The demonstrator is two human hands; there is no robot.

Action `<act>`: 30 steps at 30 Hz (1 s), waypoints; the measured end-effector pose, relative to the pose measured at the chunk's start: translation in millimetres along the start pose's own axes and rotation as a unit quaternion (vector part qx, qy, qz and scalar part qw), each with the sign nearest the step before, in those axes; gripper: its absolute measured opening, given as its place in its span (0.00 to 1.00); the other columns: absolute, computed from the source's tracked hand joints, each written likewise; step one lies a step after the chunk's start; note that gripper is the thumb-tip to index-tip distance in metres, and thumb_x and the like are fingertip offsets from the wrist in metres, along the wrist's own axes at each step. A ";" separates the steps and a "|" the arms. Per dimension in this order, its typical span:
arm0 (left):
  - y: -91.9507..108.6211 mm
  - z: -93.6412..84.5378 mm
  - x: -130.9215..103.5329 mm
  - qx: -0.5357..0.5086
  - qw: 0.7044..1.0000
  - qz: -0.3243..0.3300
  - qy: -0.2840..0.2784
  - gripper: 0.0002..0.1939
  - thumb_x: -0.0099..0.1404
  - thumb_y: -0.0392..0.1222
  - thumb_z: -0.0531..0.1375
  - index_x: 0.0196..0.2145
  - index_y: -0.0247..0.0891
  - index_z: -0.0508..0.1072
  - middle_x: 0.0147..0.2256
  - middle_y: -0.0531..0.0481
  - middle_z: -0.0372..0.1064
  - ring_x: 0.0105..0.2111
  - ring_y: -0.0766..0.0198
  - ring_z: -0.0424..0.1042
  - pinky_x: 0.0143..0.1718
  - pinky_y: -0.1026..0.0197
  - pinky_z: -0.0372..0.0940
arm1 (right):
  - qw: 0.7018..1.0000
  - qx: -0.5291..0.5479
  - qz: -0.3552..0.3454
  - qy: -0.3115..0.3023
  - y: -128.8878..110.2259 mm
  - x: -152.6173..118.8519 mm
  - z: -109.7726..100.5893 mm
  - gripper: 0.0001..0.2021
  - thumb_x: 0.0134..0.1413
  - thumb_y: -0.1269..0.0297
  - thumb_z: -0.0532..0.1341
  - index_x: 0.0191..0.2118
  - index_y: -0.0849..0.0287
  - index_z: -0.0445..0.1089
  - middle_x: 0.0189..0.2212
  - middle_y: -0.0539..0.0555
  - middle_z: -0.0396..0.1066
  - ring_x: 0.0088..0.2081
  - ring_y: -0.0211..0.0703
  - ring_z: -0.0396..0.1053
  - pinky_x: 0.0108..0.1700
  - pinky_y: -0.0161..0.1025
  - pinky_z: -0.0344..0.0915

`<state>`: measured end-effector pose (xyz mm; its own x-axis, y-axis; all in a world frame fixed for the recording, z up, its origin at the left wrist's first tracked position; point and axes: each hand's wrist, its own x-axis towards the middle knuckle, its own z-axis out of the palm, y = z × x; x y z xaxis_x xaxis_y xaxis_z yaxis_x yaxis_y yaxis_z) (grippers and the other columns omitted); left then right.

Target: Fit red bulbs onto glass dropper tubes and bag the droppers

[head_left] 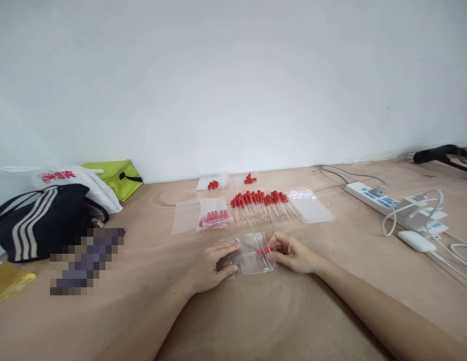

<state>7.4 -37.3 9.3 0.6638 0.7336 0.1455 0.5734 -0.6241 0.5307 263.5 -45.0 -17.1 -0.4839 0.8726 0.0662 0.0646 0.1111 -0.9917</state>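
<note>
A clear zip bag lies on the table between my hands, with a few small red pieces at its right side. My left hand grips the bag's left edge between thumb and fingers. At the right edge, my right hand is closed with fingertips pinched on the bag beside the red pieces. Just beyond, several red-tipped sticks are spread in a row. Left of them, red pieces rest in stacked clear bags.
Two small red piles sit on bags near the wall. An unfilled clear bag lies right of the sticks. A power strip with cables and a white adapter is at right. A black bag and green bag stand left.
</note>
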 end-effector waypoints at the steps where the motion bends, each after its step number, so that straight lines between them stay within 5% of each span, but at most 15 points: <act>1: -0.9 0.2 -0.4 -0.003 1.000 0.000 0.008 0.21 0.59 0.43 0.56 0.51 0.41 0.64 0.51 0.47 0.63 0.51 0.59 0.61 0.54 0.51 0.54 | 1.000 0.007 -0.001 0.006 0.1 0.8 0.0 0.14 0.45 0.55 0.61 0.30 0.59 0.61 0.23 0.48 0.64 0.24 0.33 0.60 0.27 0.32 0.56; 7: -6.9 -0.7 -1.9 -0.004 0.998 -0.004 0.060 0.15 0.59 0.41 0.55 0.45 0.38 0.69 0.47 0.46 0.66 0.47 0.60 0.66 0.49 0.56 0.61 | 0.998 -0.015 0.018 0.061 8.1 6.0 -5.7 0.16 0.38 0.53 0.65 0.28 0.62 0.68 0.18 0.46 0.62 0.20 0.30 0.56 0.24 0.31 0.54; 18: -11.3 -3.4 -0.5 0.001 1.000 0.005 0.001 0.16 0.60 0.43 0.56 0.46 0.40 0.69 0.46 0.49 0.69 0.49 0.60 0.64 0.56 0.50 0.52 | 0.976 -0.214 0.006 0.038 -7.7 3.4 -11.0 0.13 0.49 0.57 0.56 0.32 0.59 0.74 0.17 0.48 0.62 0.19 0.31 0.53 0.21 0.30 0.51; 23: -11.9 -3.4 0.1 0.012 1.000 0.010 -0.010 0.16 0.61 0.43 0.55 0.47 0.41 0.68 0.47 0.49 0.68 0.50 0.60 0.63 0.56 0.49 0.51 | 0.982 -0.177 0.049 0.041 -1.5 1.5 -21.9 0.12 0.47 0.58 0.57 0.34 0.59 0.73 0.15 0.46 0.61 0.17 0.31 0.56 0.20 0.30 0.53; 26: -9.7 -4.3 -0.1 0.041 0.999 0.018 -0.026 0.16 0.63 0.42 0.53 0.49 0.43 0.66 0.50 0.49 0.65 0.52 0.60 0.61 0.56 0.49 0.50 | 0.969 -0.204 0.071 0.124 1.2 4.9 -43.3 0.12 0.44 0.58 0.58 0.30 0.60 0.71 0.19 0.49 0.66 0.19 0.33 0.60 0.21 0.31 0.56; 30: -4.0 -3.6 -0.4 0.108 0.992 0.044 -0.046 0.19 0.65 0.35 0.47 0.52 0.50 0.62 0.55 0.50 0.57 0.55 0.59 0.55 0.55 0.47 0.50 | 0.897 -0.325 0.073 0.292 -0.6 20.0 -74.2 0.09 0.42 0.61 0.57 0.25 0.60 0.70 0.19 0.50 0.68 0.21 0.35 0.62 0.25 0.32 0.57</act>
<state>3.1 -34.1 10.1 0.7508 0.6526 0.1017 0.5943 -0.7347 0.3270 318.6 7.6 -7.0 0.0988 0.9796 0.1751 0.6768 0.0628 -0.7335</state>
